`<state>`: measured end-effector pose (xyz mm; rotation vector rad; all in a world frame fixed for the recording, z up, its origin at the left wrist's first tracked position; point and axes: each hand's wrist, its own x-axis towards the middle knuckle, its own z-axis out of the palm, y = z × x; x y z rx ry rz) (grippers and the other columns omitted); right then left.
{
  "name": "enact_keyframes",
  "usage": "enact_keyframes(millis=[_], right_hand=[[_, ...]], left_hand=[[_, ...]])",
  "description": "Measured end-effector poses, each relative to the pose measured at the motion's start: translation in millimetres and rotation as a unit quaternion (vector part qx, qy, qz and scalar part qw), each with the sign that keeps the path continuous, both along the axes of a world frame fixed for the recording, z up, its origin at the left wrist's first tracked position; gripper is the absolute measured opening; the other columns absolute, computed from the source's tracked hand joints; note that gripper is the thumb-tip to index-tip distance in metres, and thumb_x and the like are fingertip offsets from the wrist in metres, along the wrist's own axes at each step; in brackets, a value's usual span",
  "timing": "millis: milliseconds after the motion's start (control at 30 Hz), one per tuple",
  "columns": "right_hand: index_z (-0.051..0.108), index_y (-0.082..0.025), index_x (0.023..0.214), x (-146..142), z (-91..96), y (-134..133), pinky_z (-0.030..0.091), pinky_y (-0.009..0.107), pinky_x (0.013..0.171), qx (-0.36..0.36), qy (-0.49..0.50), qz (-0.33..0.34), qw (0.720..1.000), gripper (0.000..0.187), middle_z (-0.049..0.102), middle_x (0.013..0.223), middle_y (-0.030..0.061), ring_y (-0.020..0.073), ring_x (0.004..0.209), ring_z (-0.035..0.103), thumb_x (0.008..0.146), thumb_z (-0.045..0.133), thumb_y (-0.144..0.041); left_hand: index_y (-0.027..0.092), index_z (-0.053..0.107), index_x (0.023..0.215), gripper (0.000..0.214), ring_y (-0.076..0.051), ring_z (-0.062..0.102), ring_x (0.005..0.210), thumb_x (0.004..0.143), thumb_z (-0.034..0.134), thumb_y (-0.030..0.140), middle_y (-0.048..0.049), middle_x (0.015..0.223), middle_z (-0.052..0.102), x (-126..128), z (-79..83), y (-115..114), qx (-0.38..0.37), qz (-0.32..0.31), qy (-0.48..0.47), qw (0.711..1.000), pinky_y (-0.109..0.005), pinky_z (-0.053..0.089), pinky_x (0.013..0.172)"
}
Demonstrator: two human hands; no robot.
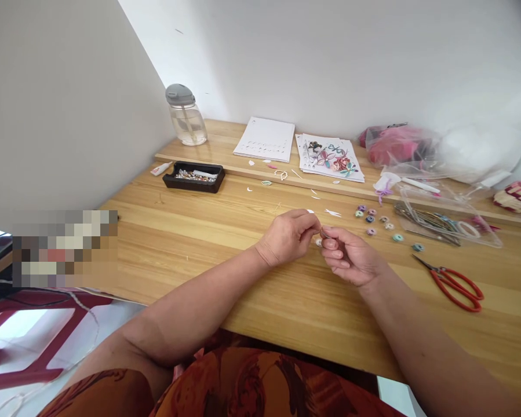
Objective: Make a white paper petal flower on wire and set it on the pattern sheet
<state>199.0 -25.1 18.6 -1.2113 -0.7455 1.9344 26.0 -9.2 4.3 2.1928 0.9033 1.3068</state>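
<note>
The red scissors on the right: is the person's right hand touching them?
Apart. The head view shows bare wooden table between the right hand and the red scissors; the hand meets the left hand around a small piece.

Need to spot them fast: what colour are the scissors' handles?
Red, on the scissors in the head view, lying right of both hands.

small coil (pixel 322 233) – dark, thin, mostly hidden, pinched between fingertips of left hand (pixel 288 236) and right hand (pixel 349 256), just above the wooden desk (pixel 190 231) – colour unclear
</note>
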Motion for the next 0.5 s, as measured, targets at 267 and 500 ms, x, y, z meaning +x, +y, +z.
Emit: enact_keyframes(millis=[267, 500], right_hand=[[0.060, -0.024, 0.110, 2.4, -1.1, -7.9, 0.051, 0.030, 0.066, 0.500, -0.399, 0.000, 0.768, 0.038, 0.066, 0.094, 0.0042, 0.0165, 0.074, 0.061, 0.076, 0.073, -0.032], [0.065, -0.020, 0.088, 2.0, 2.0, -10.5, 0.042, 0.025, 0.052, 0.497, -0.442, -0.017, 0.746, 0.016, 0.062, 0.067, 0.0008, 0.0120, 0.054, 0.052, 0.082, 0.066, -0.035]], left_hand=[[0.012, 0.060, 0.069, 0.015, -0.007, 0.047, 0.050, 0.071, 0.068, 0.024, 0.0005, 0.055, 0.056, -4.4, -0.8, 13.6, -0.432, -0.069, -0.160, 0.885, -0.021, 0.037, 0.052], [0.011, 0.060, 0.069, 0.013, -0.007, 0.046, 0.047, 0.070, 0.068, 0.021, 0.0017, 0.052, 0.054, -3.3, -1.1, 12.4, -0.465, -0.094, -0.164, 0.865, -0.020, 0.035, 0.049]])
